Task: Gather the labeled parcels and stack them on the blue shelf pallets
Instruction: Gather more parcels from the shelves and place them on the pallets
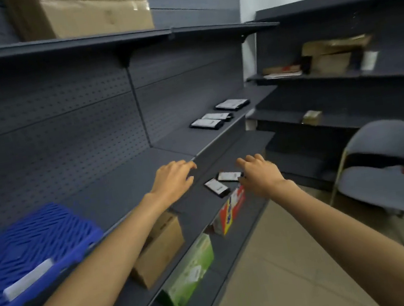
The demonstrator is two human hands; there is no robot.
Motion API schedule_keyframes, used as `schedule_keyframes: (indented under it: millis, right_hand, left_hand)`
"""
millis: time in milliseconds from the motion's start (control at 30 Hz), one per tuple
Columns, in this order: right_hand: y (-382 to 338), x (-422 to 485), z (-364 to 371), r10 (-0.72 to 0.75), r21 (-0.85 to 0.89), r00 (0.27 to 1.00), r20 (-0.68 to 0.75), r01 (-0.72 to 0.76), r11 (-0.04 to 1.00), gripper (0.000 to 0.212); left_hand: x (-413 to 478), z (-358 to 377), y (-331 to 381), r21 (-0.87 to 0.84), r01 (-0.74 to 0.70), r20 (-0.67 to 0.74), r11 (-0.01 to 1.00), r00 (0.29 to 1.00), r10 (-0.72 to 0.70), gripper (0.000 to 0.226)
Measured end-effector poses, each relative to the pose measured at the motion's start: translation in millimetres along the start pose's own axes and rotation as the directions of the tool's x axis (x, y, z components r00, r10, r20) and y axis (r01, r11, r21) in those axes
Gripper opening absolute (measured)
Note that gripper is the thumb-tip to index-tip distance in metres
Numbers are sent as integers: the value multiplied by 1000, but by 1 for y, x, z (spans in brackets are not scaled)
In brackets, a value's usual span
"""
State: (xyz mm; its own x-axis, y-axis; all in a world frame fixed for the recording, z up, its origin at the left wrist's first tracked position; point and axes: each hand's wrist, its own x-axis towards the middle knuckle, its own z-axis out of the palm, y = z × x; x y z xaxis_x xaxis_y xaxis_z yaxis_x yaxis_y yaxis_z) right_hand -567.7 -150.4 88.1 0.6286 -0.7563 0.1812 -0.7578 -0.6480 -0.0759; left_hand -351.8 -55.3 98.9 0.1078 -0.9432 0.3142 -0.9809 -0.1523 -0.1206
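**Forearms stretched toward 2 small parcels on the lower shelf**

Both bare forearms run from the bottom corners of the view up to the middle. Under the left forearm, a blue pallet (28,255) sits on the dark shelf (113,191), with a white strip (28,279) lying on its slatted top. On the shelves below stand a brown box (162,246), a green box (189,274) and a red and yellow box (230,213). A grey folding chair (390,168) stands on the floor at the right, well apart from the hands.

2 black parcels with white labels, one nearer (216,187) and one farther (229,176), lie flat on the lower shelf between the hands. 3 more labeled parcels (206,124) lie farther along the upper shelf. Nothing lies between the hands and the 2 near parcels.

The left hand (173,180) hovers palm down over the shelf edge, fingers loosely bent, holding nothing. The right hand (261,174) is also palm down with relaxed fingers and empty. Its thumb side sits just beside the farther parcel, and blur hides whether it touches.
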Motion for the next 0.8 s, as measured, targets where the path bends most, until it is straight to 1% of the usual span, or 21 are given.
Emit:
schedule_keyframes:
  millis: [100,200,300,400,500,567,800]
  right_hand:
    - [83,15,-8,68,-25,998,-15,-68,997,40]
    - [159,26,-14,130,-48,991,2,-130,990,37]
    - [218,44,-20,172,-50,985,-19,-173,984,39]
    - [259,69,-18,185,-36,982,-24,-186,982,42]
    - [282,104,-6,170,-36,985,-16,-171,985,42]
    - [289,134,6,142,-34,990,0,-142,989,40]
    - [286,275,52,1,-49,998,65,2,999,45]
  left_hand:
    - [69,15,63,-16,-63,14,998,998,63,36]
    - [131,24,116,-26,-124,-9,992,992,124,35]
    - [185,35,147,-39,-141,-34,989,990,140,35]
    - [229,53,167,-34,-150,-6,988,989,150,35]
    - [266,74,172,-26,-156,4,987,988,156,35]
    - [289,88,163,-24,-146,10,989,989,147,35]
    - [392,144,99,-27,38,67,999,997,-36,36]
